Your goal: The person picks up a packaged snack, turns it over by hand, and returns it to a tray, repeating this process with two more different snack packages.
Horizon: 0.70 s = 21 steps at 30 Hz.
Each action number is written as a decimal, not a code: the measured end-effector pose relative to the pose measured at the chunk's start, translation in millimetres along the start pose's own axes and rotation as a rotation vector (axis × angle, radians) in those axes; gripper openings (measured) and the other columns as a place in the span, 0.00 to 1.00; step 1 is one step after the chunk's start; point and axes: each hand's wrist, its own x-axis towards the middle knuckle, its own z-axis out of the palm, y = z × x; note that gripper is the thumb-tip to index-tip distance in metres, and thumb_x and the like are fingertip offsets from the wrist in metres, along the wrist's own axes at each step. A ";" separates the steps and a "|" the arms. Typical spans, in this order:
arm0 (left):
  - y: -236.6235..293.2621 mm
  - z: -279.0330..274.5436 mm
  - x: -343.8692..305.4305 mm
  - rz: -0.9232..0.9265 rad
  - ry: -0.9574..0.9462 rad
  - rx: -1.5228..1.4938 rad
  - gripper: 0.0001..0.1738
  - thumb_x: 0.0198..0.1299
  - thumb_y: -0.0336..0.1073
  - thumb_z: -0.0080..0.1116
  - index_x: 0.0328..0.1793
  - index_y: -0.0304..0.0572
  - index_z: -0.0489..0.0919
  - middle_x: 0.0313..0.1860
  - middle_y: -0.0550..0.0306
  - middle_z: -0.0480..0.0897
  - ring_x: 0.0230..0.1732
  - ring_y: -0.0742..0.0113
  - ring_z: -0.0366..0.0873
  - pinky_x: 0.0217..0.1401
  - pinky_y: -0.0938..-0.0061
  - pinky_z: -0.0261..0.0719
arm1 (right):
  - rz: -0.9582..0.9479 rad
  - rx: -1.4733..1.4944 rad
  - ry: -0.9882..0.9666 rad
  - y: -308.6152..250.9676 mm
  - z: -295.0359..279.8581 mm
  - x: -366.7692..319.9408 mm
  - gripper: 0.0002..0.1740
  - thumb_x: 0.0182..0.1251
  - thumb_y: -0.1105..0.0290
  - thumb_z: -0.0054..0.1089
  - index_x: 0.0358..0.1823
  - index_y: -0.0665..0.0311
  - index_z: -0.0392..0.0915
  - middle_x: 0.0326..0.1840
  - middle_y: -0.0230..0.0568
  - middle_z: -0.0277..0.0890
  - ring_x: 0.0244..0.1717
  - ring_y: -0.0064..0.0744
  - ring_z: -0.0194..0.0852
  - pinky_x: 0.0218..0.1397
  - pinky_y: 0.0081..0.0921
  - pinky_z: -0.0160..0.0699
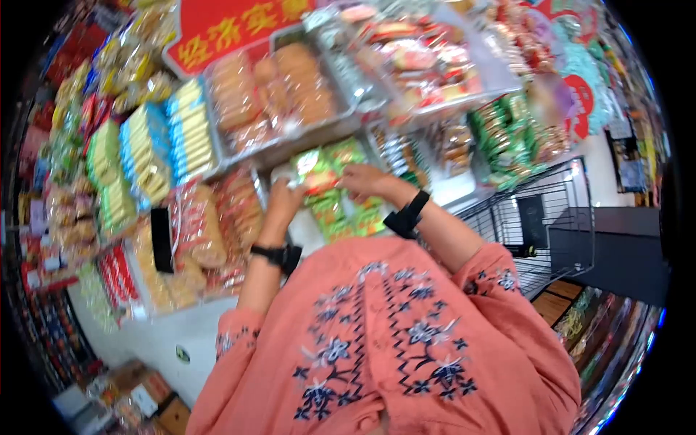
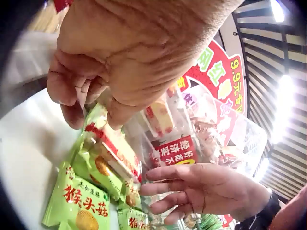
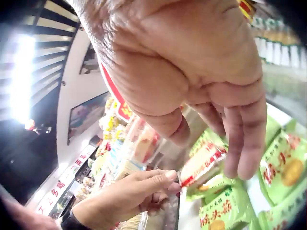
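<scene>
Pinching one end of a packet with a cream-and-red face [image 2: 117, 151], the left hand [image 2: 127, 52] has it between thumb and fingers, just above the centre of the head view. The right hand [image 3: 192, 72] grasps nothing; its fingers extend over the packet's other end, and whether they touch it I cannot tell.

The packet looks light, with a soft, glossy wrapper likely to slip; if biscuits like those pictured on the neighbours are inside, squeezing could crack them. An end seam or the long edges would be the safer hold.

Below it, green packets [image 1: 337, 210] lie loosely on the white floor of a display bin [image 1: 304, 232]. At the upper middle, a clear-walled container [image 1: 290, 139] is packed with brown wrapped cakes [image 1: 304, 76]; at the upper right, a tray [image 1: 464, 98] holds red-and-white packets [image 1: 417, 54]. A wire cart [image 1: 500, 217] stands at the right; its contents are unclear.
</scene>
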 end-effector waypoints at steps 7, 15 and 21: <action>91.1 -90.1 -11.7 -0.124 -0.005 -0.543 0.26 0.69 0.42 0.60 0.64 0.28 0.72 0.42 0.53 0.79 0.32 0.72 0.76 0.35 0.78 0.76 | -0.539 0.193 0.020 -123.7 -65.3 -161.0 0.15 0.72 0.61 0.59 0.47 0.67 0.80 0.37 0.35 0.83 0.36 0.23 0.85 0.35 0.21 0.84; 141.9 -114.2 -27.9 -0.050 -0.054 -0.732 0.24 0.71 0.41 0.59 0.64 0.30 0.72 0.41 0.58 0.79 0.32 0.77 0.73 0.34 0.80 0.74 | -0.525 -0.635 0.648 -140.5 -185.3 -169.4 0.12 0.68 0.64 0.62 0.40 0.67 0.81 0.30 0.38 0.81 0.34 0.25 0.81 0.37 0.27 0.76; 122.2 -102.3 -31.5 -0.004 -0.026 -0.736 0.20 0.71 0.41 0.57 0.62 0.37 0.75 0.39 0.62 0.80 0.28 0.78 0.74 0.25 0.82 0.69 | -0.474 -0.954 0.570 -95.3 -209.6 -114.1 0.13 0.57 0.61 0.66 0.32 0.65 0.84 0.33 0.52 0.82 0.37 0.52 0.81 0.42 0.44 0.78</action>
